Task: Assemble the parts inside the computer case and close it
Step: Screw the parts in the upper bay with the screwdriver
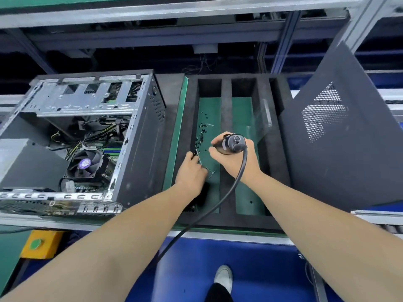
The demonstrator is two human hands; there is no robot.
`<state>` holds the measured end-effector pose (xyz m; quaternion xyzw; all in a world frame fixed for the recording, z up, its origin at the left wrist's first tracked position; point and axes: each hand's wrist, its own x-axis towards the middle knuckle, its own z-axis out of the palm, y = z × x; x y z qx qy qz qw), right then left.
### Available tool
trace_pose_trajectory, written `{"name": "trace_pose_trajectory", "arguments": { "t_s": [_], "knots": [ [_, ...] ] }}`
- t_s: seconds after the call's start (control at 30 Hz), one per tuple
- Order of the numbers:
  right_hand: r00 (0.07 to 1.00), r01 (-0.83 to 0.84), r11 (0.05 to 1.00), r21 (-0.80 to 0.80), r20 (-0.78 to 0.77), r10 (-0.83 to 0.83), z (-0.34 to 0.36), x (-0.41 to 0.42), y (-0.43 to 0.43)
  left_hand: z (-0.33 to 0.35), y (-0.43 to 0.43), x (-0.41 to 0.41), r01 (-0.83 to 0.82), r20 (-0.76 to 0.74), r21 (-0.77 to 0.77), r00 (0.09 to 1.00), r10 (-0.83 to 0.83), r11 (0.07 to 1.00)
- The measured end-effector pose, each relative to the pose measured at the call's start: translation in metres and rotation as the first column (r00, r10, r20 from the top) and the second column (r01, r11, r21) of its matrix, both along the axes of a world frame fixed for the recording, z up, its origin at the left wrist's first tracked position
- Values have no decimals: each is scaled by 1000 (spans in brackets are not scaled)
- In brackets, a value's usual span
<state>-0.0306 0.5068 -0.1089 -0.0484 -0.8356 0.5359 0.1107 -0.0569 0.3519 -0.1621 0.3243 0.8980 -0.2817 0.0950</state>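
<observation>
Below the right hand (236,162), a black cable (218,203) runs from the rear end of the electric screwdriver (231,144) toward the body. The right hand is wrapped firmly around the screwdriver barrel. Just left of it, the left hand (191,171) reaches into a compartment of the black foam tray (226,110) with its fingers curled; whether they hold anything cannot be determined. Loose black screws (201,138) lie just beyond the left fingertips. Well left of both hands stands the open computer case (139,138), its interior exposed. Right of the right hand, the detached side panel (340,138) leans tilted.
</observation>
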Motion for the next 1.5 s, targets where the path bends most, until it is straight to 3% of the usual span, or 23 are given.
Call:
{"name": "trace_pose_trajectory", "arguments": {
  "t_s": [0.13,0.2,0.3,0.43,0.5,0.6,0.77,0.97,1.37,1.5],
  "knots": [
    [994,94,994,-60,-56,-97,4,-1,-4,12,1,-7,-117,130,204,987,92,972],
    [985,141,982,-127,-81,-152,14,-5,-7,25,5,-15,-261,195,359,960,201,896],
    [964,209,952,-225,-118,-239,40,-17,-14,65,8,-28,-465,346,596,884,313,655],
    [953,249,879,-406,-58,-297,92,-40,-30,131,-7,-49,-494,391,818,853,347,293],
    [947,248,825,-507,-54,-318,122,-50,-45,163,-25,-61,-500,426,855,828,364,137],
    [944,196,765,-613,-93,-317,162,-61,-75,194,-72,-77,-480,434,877,795,423,3],
    [972,117,802,-586,-99,-214,197,-72,-132,204,-162,-85,-439,507,857,811,292,-270],
    [979,98,847,-522,-103,-177,203,-87,-202,203,-240,-97,-465,523,813,848,87,-351],
    [961,190,860,-474,-90,-262,202,-99,-298,180,-315,-135,-484,519,764,854,-39,-427],
    [950,237,864,-444,-81,-302,200,-99,-309,173,-319,-144,-520,527,748,843,-109,-413]
  ]
}}
